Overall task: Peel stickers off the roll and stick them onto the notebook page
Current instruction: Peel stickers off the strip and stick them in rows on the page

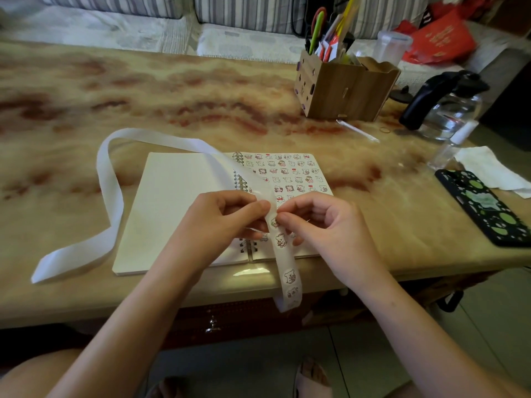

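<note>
The strip (288, 262) of stickers runs taut between both hands, above the near edge of the notebook (172, 202). Its printed end hangs over the front edge of the surface (143, 81). Its spent backing (109, 179) loops away across the left page towards the surface's left side.

The left hand (227, 216) grips the strip just above one sticker (274, 222), fingers curled round it. The right hand (321, 222) touches the same spot from the other side, thumb and forefinger pinching at that sticker's edge. Whether the edge has lifted yet is too small to tell.

This looks like the peeling step. The right page (290, 173) already carries rows of stickers, filled down to about where the hands hide it.

The next move probably calls for drawing the sticker clear of the backing without creasing it. It then needs pressing onto whatever bare paper remains near the page's bottom edge, under the hands.
</note>
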The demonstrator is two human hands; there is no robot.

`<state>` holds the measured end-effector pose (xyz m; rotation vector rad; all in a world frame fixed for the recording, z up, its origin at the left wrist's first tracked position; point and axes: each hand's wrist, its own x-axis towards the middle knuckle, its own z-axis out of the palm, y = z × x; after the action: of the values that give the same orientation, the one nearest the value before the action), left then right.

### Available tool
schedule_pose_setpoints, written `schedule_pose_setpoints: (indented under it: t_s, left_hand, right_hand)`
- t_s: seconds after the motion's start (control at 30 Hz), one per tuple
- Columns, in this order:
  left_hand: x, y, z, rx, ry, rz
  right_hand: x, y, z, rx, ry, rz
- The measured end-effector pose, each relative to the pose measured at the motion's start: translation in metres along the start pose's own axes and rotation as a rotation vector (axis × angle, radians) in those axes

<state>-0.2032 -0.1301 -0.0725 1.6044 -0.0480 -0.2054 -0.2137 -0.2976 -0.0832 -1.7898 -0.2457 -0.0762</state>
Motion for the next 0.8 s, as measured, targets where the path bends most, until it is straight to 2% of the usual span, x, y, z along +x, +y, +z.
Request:
schedule_pose_setpoints:
  t_s: [0.47,0.8]
  left_hand:
    - [0.0008,-0.0025,-0.0024,0.021,0.007,-0.003]
    - [0.0,-0.0037,-0.0011,0.047,0.052,-0.016]
  right_hand:
    - [0.0007,-0.0005,0.001,-0.021,-0.02,-0.017]
    - [-0.0032,-0.0028,0.0028,-0.366,0.028,-0.196]
